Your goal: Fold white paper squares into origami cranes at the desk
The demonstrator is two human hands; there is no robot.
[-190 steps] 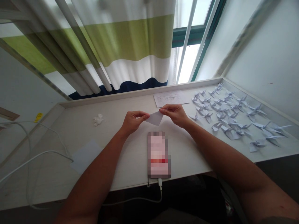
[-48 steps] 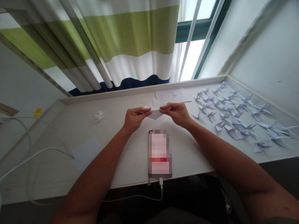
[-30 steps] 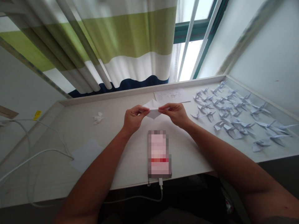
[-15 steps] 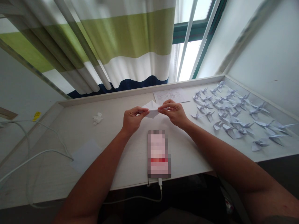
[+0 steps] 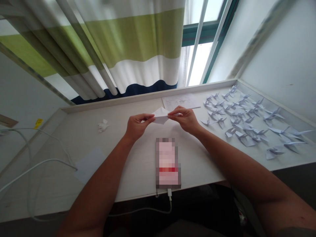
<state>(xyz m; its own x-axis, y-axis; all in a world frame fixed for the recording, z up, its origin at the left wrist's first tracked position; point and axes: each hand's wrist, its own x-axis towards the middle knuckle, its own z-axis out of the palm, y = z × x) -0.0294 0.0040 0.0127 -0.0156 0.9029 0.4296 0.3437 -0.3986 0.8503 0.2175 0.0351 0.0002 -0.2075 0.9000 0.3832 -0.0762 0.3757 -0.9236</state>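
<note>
- Left hand: grip pinching the left end of a piece of folded white paper between thumb and forefinger.
- Right hand: grip pinching the right end of the same paper, thumb and forefinger together; the other fingers are curled.
- Folded white paper: stretched between the two sets of fingertips, a crease running across from hand to hand, one point directed away from the person and one toward. It is over the middle of the worktop; contact with the surface cannot be judged.
- Phone: lies on the worktop nearer the person than the paper, by the front edge; screen pixelated. A white plug meets its near end.
- Marked sheet: flat, just beyond the right hand; markings too small to read.
- Paper cranes: many, white, spread over the right part of the worktop; some overlap in view, exact count uncertain.
- Crumpled white scrap: left of the left hand, well apart from it.
- Plain white sheet: flat on the left, partly covered by the left forearm in this view.
- White cable: crosses the left side, its end over the plain sheet.
- Curtain: banded white, green and dark blue, hanging behind the worktop.
</note>
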